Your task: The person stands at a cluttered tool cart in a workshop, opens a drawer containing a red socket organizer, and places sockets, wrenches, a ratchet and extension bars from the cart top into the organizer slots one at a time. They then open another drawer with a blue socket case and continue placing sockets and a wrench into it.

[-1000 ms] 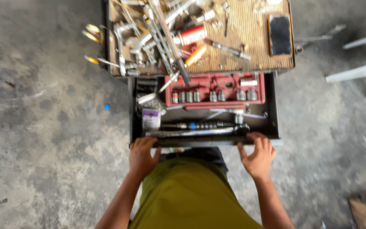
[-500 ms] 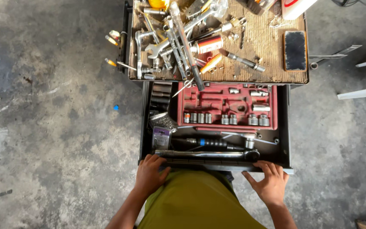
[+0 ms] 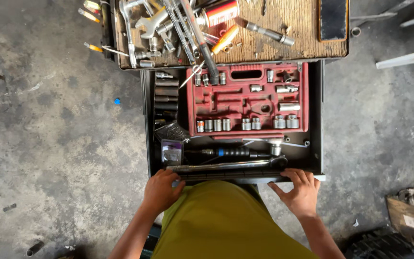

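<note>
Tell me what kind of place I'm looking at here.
Most likely a repair workshop or garage. A tool cart's open drawer holds a red socket set case, its top is littered with wrenches, and the floor is stained bare concrete. Both hands grip the drawer's front edge.

My left hand and my right hand are bare. I have no gloves, no rings and no watch on. My arms are bare too, all the way down to where the picture ends, so no sleeves show. My fingers are short and thick, with short nails. Between my arms is my top. It is a plain yellow-green, like an olive, soft and smooth, with no pictures or buttons on it.
</note>
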A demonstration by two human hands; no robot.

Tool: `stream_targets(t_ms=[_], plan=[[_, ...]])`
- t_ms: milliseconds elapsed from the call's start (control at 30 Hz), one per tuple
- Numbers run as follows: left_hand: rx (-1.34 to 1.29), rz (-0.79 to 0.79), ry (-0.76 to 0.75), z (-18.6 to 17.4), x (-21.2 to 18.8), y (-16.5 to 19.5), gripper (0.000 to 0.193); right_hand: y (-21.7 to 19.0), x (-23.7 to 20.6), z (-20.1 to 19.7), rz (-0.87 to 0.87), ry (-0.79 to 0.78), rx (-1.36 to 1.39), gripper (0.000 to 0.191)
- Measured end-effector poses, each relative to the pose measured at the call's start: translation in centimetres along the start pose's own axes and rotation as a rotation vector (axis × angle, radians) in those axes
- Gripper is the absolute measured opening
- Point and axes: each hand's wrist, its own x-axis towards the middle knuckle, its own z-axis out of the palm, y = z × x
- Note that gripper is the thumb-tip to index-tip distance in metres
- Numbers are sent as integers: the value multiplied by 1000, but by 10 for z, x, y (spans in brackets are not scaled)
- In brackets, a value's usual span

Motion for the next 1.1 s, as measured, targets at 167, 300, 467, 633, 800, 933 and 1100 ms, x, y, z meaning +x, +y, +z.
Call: stream_targets(t_ms=[167, 300, 467, 633, 800, 933, 1100], plan=[[12, -38, -69, 3, -1, -3, 23, 0, -4, 3, -7, -2, -8, 47], [17, -84, -100, 6, -3, -5, 26, -5, -2, -3, -4, -28, -11, 47], [46, -94, -193, -2, 14, 1, 27, -18, 32, -17, -40, -68, 178, 33], [-12, 126, 68, -12, 80, 19, 26, -79, 146, 17, -360, 240, 530, 20], [-33, 486, 590, 3, 191, 64, 31, -153, 254, 58, -474, 206, 565, 37], [56, 345, 684, 3, 242, 71, 39, -162, 280, 64, -568, 217, 429, 42], [58, 318, 672, -8, 256, 60, 31, -152, 286, 63, -631, 173, 419, 45]])
